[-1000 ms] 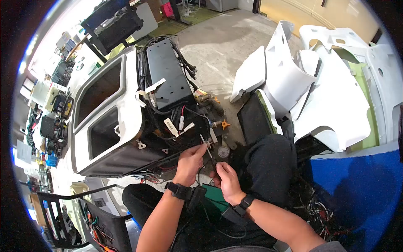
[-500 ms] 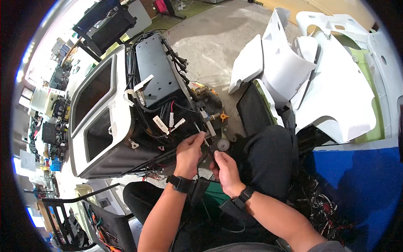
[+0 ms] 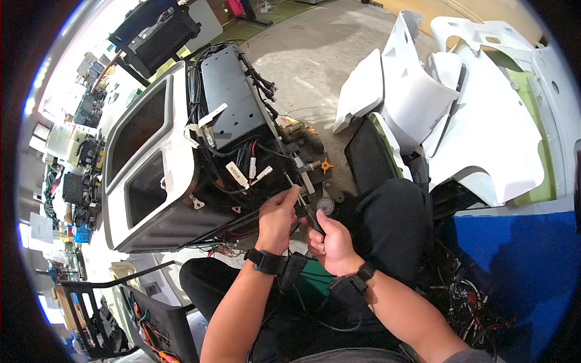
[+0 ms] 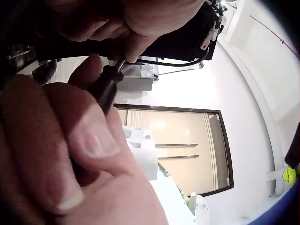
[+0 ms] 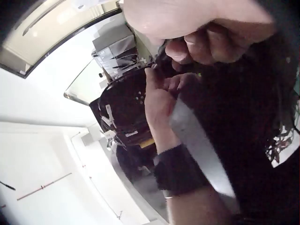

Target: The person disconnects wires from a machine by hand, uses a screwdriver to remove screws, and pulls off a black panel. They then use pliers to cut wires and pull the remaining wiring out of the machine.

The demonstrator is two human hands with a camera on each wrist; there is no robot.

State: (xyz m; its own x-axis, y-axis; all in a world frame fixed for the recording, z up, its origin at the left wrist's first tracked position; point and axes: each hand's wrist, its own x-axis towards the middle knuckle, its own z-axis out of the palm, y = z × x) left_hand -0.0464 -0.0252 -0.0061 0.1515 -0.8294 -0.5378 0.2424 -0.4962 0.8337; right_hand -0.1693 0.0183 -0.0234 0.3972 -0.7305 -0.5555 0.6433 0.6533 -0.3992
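A thin screwdriver with a black handle (image 3: pixel 310 216) and a metal shaft (image 3: pixel 293 184) points into the wiring of an opened machine (image 3: pixel 233 109). My right hand (image 3: pixel 330 239) grips the handle, which shows up close in the left wrist view (image 4: pixel 105 86). At the machine's edge my left hand (image 3: pixel 279 212) pinches the shaft, fingertips closed on it (image 4: pixel 125 47). In the right wrist view the left hand (image 5: pixel 159 101) sits just below my right hand's fingers (image 5: pixel 206 47). The tool's tip is hidden among the cables.
The machine has a white casing (image 3: pixel 145 157), black cables and white-tagged wires (image 3: pixel 237 175). A round gauge (image 3: pixel 325 207) and an orange knob (image 3: pixel 325 164) sit by the hands. White plastic panels (image 3: pixel 423 103) lie right, a black crate (image 3: pixel 145 320) lower left, loose wires (image 3: pixel 466 302) lower right.
Both hands stay on the screwdriver. The right hand has drawn closer to the left, and the pair has edged slightly towards the machine.
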